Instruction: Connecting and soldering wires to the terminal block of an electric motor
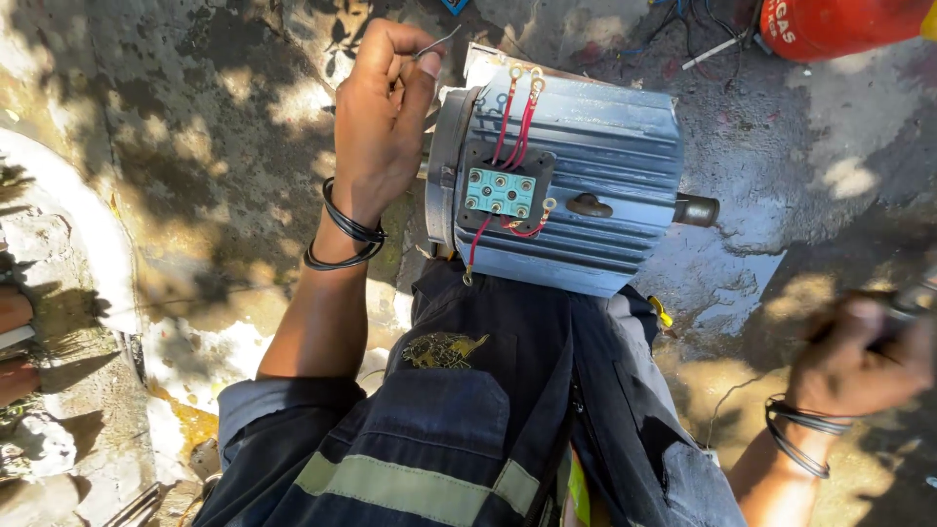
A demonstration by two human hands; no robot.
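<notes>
An electric motor [576, 185] with a ribbed, silver-blue housing lies on its side on the stained concrete ground [195, 146], resting against the person's knee in dark blue work trousers [508, 390]. Its stub shaft [695, 209] points to the right of the view, and its open terminal recess faces up. In that recess sits a small turquoise terminal block [500, 191] with six studs, and red lead wires [517, 122] with ring lugs fan out above and below it, none of them fastened down. The left hand [379, 117] is at the motor's left end cap, fingers curled shut and pinching a thin bare wire [437, 43] between thumb and forefinger; dark cord bracelets [346, 232] circle its wrist. The right hand [859, 361] is well apart from the motor, low at the right edge and blurred; its fingers are closed around a dark tool [903, 310] whose kind cannot be told. A grey sleeve cuff and a jacket with a pale reflective band [410, 483] fill the bottom of the view. At the top right corner lies part of a red gas cylinder [839, 21] bearing white lettering, with loose blue and dark cables [683, 20] just beside it.
</notes>
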